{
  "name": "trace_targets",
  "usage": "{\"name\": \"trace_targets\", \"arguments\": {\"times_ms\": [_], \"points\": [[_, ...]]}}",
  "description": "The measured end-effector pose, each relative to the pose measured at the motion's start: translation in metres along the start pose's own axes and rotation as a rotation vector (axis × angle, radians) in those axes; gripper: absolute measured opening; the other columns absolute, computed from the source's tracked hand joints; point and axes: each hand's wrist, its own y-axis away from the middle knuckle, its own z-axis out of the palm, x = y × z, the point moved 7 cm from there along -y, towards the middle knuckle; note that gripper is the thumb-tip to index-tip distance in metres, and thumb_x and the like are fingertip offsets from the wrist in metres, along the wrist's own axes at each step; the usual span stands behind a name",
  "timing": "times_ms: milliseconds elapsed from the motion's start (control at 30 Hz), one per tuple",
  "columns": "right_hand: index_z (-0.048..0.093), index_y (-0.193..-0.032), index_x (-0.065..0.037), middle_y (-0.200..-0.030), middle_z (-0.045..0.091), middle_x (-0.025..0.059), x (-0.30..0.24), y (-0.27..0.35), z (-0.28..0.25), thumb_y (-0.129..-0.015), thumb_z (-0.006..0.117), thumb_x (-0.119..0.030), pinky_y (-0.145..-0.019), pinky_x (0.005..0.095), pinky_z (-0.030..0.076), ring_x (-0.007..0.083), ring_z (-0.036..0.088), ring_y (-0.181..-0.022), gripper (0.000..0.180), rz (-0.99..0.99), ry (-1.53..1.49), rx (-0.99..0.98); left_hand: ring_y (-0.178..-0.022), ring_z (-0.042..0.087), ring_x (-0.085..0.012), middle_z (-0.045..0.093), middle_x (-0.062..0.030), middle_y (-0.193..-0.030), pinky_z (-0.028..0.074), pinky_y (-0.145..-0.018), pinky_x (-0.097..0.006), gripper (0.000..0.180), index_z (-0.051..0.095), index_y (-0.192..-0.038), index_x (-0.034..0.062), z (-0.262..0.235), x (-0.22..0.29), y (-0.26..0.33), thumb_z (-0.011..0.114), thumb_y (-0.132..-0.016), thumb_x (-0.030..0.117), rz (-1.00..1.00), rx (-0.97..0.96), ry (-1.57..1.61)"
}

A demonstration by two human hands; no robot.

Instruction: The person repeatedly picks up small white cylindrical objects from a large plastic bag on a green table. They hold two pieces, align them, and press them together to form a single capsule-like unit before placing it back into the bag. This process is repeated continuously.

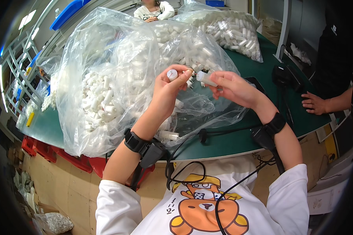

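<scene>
My left hand (168, 87) is closed around a white cylinder (171, 75), whose round end shows a thin reddish line. Its thumb and forefinger pinch together at the tip, where a thin reddish strand stretches toward my right hand. My right hand (237, 89) grips a translucent white tube (206, 78) between thumb and fingers, its end facing the left hand. Both hands are raised over an opened clear plastic bag (213, 106). Another white tube (169, 135) lies on its side by the table's front edge.
Big clear bags of white cylinders (100, 102) cover much of the green table (247, 143); another filled bag (239, 33) lies at the far right. Black cables run along the front edge. A co-worker's hand (315, 103) rests at right, and another person (154, 11) sits across.
</scene>
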Motion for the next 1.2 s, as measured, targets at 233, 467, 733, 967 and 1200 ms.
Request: {"name": "trace_targets", "arguments": {"times_ms": [233,467,733,967,1200], "points": [[0.055,-0.086,-0.004,-0.063,0.044,-0.0020,0.000,0.002,0.003,-0.094,0.035,-0.043,-0.064,0.0256,0.039,0.0090,0.041,-0.059,0.045,0.077,-0.037,0.005,-0.061,0.039,-0.0041,0.045,0.0055,-0.068,0.035,-0.060,-0.023,0.011,0.058,-0.092,0.0042,0.000,0.000,0.000,0.059,-0.083,0.011,0.005,-0.010,0.015],[0.055,-0.095,-0.002,-0.075,0.056,0.0049,0.005,0.003,0.002,-0.093,0.030,-0.051,-0.060,0.0244,0.042,0.0106,0.051,-0.060,0.055,0.109,-0.003,-0.095,-0.063,0.042,-0.0046,0.049,0.0042,-0.071,0.036,-0.061,-0.023,0.012,0.058,-0.092,0.0040,0.000,-0.001,0.001,0.060,-0.083,0.011,0.001,-0.002,-0.023],[0.044,-0.113,-0.002,-0.087,0.057,0.0076,-0.006,0.003,0.002,-0.085,0.061,-0.020,-0.070,0.0241,0.045,0.0113,0.055,-0.075,0.037,-0.102,-0.007,0.000,-0.061,0.040,-0.0046,0.046,0.0050,-0.069,0.036,-0.060,-0.023,0.011,0.059,-0.091,0.0041,-0.001,-0.001,0.001,0.060,-0.082,0.011,-0.003,0.014,-0.023],[0.052,-0.102,-0.002,-0.085,0.056,0.0045,-0.002,0.001,-0.001,-0.090,0.052,-0.026,-0.068,0.0238,0.044,0.0097,0.053,-0.072,0.026,-0.019,0.002,-0.008,-0.060,0.039,-0.0037,0.045,0.0058,-0.068,0.035,-0.059,-0.023,0.011,0.059,-0.091,0.0041,-0.001,0.001,0.001,0.060,-0.083,0.011,0.001,0.024,-0.001],[0.054,-0.094,-0.004,-0.079,0.055,0.0020,0.004,-0.001,-0.002,-0.094,0.039,-0.038,-0.061,0.0245,0.041,0.0099,0.051,-0.066,0.037,0.047,-0.033,-0.010,-0.064,0.042,-0.0055,0.051,0.0035,-0.073,0.035,-0.060,-0.021,0.012,0.059,-0.090,0.0038,-0.003,-0.001,0.000,0.062,-0.081,0.012,0.003,0.006,0.020]]}}
